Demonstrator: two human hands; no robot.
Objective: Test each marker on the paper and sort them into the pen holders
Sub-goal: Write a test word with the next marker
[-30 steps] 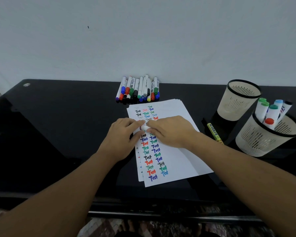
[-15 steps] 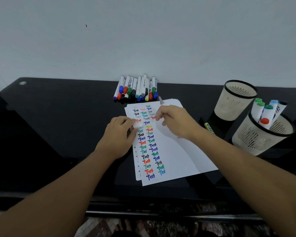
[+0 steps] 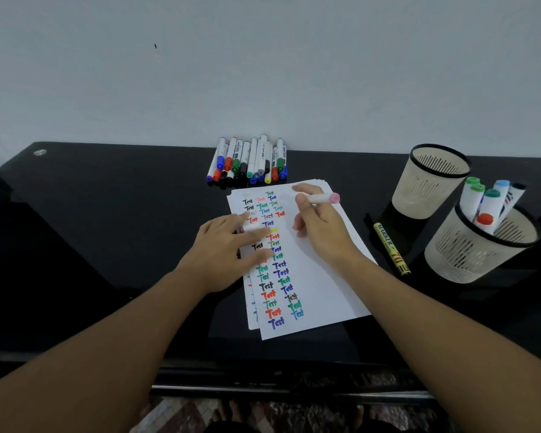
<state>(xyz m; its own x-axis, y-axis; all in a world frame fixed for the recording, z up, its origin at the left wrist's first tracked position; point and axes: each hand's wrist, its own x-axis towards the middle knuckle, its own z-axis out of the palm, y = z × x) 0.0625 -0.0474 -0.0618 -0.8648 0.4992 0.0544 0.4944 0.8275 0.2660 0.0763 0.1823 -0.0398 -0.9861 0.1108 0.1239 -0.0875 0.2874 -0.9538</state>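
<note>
Pink-ended marker (image 3: 320,199) is pinched in my right hand (image 3: 322,226) over the paper (image 3: 319,276); my left hand (image 3: 228,248) pinches its cap (image 3: 252,228). Five markers stand in the near holder (image 3: 475,254); the far holder (image 3: 428,182) looks empty. A pile (image 3: 247,160) remains untested.

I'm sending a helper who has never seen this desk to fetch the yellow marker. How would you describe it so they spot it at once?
Start at the two mesh pen holders on the right of the black table. Between them and the paper one yellow marker lies flat on the tabletop. It alone has a yellow barrel printed MARKER; the others are white.
</note>
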